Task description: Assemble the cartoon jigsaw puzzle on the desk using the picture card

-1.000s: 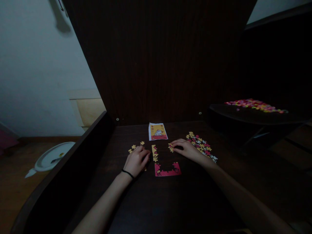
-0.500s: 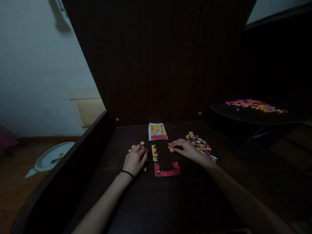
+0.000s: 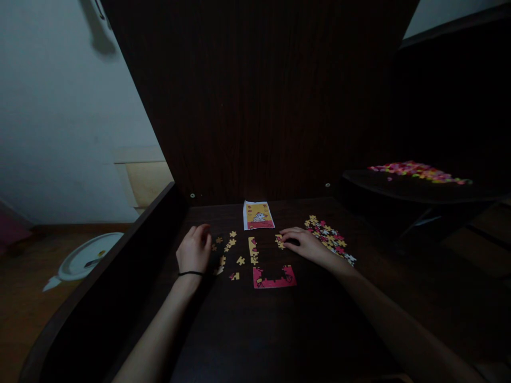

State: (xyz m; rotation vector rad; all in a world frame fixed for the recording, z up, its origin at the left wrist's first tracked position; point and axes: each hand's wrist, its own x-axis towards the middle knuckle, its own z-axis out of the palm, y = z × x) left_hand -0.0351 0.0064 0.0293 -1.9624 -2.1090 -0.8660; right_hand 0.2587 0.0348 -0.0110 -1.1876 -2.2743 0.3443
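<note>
The part-built puzzle [image 3: 274, 284] lies flat on the dark surface [image 3: 239, 332], between the two hands. Its red edge runs left to right on the near side, and a yellow strip [image 3: 253, 250] leads away from that edge's left end. The right hand [image 3: 301, 243] is the nearer one: its fingertips are at a few yellow pieces [image 3: 278, 241] on the far right, a gap short of the red edge; whether it pinches or merely rests on them, I cannot tell. The left hand [image 3: 194, 249] is well apart from the strip, fingers loosely curled; whether anything is inside is hidden. Scattered yellow loose pieces [image 3: 240, 260] lie between it and the strip. Beyond the puzzle sits a picture card [image 3: 258, 215]; a mixed pile [image 3: 331, 238] spreads just past the right hand and wrist
</note>
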